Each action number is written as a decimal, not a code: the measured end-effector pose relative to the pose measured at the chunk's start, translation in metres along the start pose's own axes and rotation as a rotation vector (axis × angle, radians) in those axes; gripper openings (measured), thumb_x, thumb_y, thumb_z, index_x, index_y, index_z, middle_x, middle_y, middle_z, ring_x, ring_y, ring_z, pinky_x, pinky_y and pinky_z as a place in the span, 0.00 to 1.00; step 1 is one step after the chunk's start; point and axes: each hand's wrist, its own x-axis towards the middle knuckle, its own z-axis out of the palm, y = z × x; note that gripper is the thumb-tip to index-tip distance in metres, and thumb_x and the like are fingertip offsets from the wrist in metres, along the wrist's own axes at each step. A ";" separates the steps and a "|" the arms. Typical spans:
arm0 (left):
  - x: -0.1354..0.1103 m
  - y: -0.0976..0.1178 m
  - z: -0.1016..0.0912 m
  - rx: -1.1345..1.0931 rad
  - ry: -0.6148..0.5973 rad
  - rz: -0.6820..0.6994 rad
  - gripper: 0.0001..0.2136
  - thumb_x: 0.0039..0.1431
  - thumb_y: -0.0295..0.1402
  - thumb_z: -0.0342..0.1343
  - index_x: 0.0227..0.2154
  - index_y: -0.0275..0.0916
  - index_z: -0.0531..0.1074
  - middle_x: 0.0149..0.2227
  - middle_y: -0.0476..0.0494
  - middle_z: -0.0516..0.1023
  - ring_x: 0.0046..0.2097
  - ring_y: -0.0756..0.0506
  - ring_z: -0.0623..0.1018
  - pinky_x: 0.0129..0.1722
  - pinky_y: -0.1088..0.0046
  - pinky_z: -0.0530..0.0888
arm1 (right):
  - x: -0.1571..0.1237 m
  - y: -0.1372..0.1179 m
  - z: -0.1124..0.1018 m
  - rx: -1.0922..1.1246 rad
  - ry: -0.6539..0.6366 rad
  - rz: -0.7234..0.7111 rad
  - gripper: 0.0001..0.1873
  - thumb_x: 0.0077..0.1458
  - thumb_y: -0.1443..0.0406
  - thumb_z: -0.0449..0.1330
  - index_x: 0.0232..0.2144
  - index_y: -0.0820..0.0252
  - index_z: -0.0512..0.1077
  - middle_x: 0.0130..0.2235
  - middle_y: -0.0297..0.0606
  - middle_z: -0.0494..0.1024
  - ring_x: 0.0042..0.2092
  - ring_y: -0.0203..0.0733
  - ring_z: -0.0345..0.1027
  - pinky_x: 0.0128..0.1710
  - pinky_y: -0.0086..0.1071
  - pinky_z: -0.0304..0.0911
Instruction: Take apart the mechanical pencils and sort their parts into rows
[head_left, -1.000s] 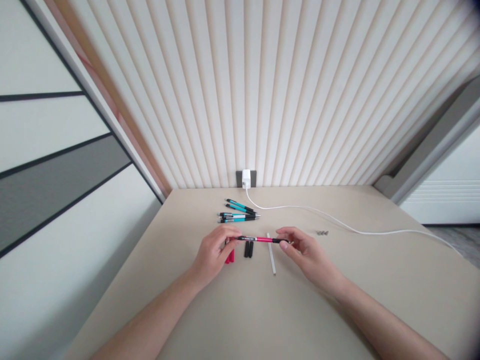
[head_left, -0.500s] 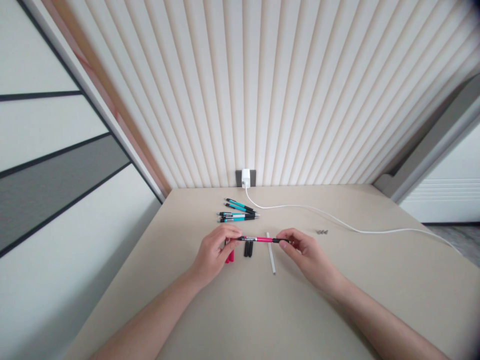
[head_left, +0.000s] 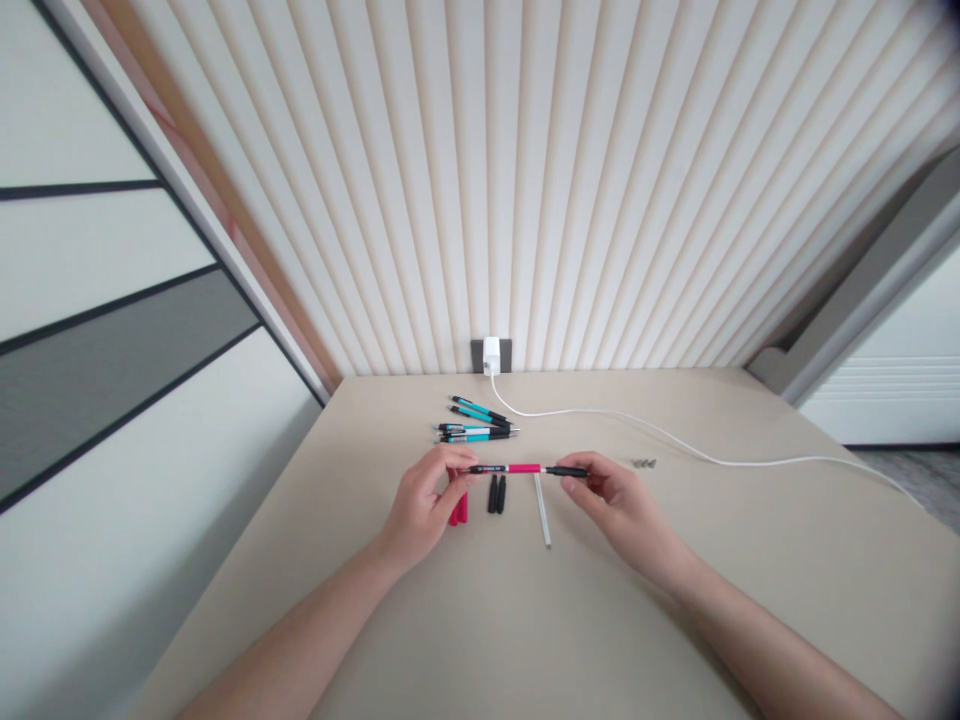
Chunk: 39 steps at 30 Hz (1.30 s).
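Note:
A pink and black pen is held level just above the beige table. My left hand pinches its left end and my right hand pinches its black right end. Under the pen lie two pink barrel pieces by my left hand, two short black pieces in the middle, and a thin white refill slanting toward me. Several teal and black pens lie in a group farther back.
A white charger sits in a wall socket at the table's back edge, and its white cable runs off to the right. Small metal bits lie right of my right hand. A ribbed wall stands behind.
Both hands have lifted the pink pen a little up and away from me; the pieces on the table have not moved.

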 end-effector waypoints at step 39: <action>0.007 0.007 -0.006 -0.230 0.184 -0.303 0.07 0.58 0.34 0.58 0.36 0.38 0.69 0.42 0.41 0.78 0.43 0.45 0.77 0.44 0.69 0.73 | 0.002 -0.006 -0.005 0.266 0.097 0.038 0.15 0.53 0.54 0.62 0.37 0.59 0.71 0.35 0.40 0.79 0.37 0.42 0.71 0.38 0.35 0.64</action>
